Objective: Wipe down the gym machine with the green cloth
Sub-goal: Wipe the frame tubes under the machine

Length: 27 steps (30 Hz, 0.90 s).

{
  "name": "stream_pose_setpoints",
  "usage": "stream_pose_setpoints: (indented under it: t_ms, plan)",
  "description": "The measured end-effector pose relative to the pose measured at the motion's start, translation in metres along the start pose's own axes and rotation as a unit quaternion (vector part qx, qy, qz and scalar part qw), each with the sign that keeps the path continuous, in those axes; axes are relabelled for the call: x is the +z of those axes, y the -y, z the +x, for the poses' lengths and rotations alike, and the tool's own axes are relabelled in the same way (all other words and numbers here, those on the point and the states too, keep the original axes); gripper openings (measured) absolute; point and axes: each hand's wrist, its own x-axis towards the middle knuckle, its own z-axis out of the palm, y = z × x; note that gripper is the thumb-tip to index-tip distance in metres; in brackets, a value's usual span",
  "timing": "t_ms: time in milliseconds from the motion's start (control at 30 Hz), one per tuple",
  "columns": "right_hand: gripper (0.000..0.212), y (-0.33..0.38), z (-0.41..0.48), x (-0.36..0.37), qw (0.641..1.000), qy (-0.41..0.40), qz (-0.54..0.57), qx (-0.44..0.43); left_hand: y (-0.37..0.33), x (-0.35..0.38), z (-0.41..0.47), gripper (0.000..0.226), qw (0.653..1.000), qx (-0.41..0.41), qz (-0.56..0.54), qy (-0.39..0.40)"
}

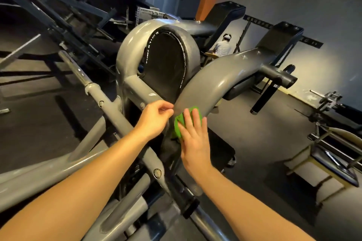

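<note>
The fingers (188,121) of the right hand (194,143) lie straight and spread, pressing the green cloth (178,126) flat against the lower end of the curved grey arm (211,82) of the gym machine (127,58). The cloth looks soft, light and limp, so a flat palm should move it better than a pinch. The left hand (154,119) curls beside the arm's edge; I cannot tell whether it grips anything.

We log two bare arms: left forearm (78,178) and right forearm (244,201), both uncovered from the frame's bottom edge up to the wrist. Left hand (154,118) and right hand (194,143) are bare too, with slim fingers (188,121).
</note>
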Motion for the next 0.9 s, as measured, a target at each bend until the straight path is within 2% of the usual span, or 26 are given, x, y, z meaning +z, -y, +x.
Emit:
stream_pose_setpoints:
  t_ms: [100,233,333,400,500,567,667,733,800,900]
  plan:
    - [0.057,0.015,-0.030,0.004,0.998,0.057,0.019,-0.005,0.013,-0.011,-0.026,0.014,1.000,-0.022,-0.001,0.010]
    - [0.039,0.032,-0.024,-0.025,0.980,-0.007,0.180,0.085,0.016,-0.021,-0.057,0.012,0.997,-0.042,-0.053,0.024]
    - [0.031,0.038,-0.011,-0.045,0.929,0.017,0.326,0.174,0.020,-0.020,-0.075,0.007,0.992,-0.056,-0.107,0.030]
    - [0.030,0.043,-0.006,-0.056,0.901,0.055,0.369,0.224,0.022,-0.021,-0.084,0.009,0.990,-0.067,-0.115,0.041]
    - [0.027,0.048,-0.006,-0.064,0.859,0.086,0.438,0.252,0.019,-0.021,-0.094,0.017,0.988,-0.055,-0.110,0.088]
    - [0.030,0.050,-0.008,-0.066,0.839,0.099,0.466,0.263,0.015,-0.018,-0.099,0.024,0.985,-0.053,-0.121,0.113]
    - [0.056,0.046,-0.010,-0.067,0.800,0.157,0.504,0.287,0.016,-0.011,-0.099,0.022,0.989,-0.051,-0.104,0.086]
    - [0.066,0.038,-0.008,-0.071,0.797,0.187,0.501,0.281,0.016,-0.009,-0.096,0.019,0.993,-0.052,-0.085,0.063]
    - [0.063,0.032,-0.004,-0.078,0.811,0.172,0.478,0.290,0.011,-0.009,-0.089,0.015,0.995,-0.047,-0.080,0.028]
    - [0.055,0.015,0.007,-0.084,0.849,0.027,0.392,0.354,0.000,-0.010,-0.067,0.015,0.993,-0.006,-0.068,-0.093]
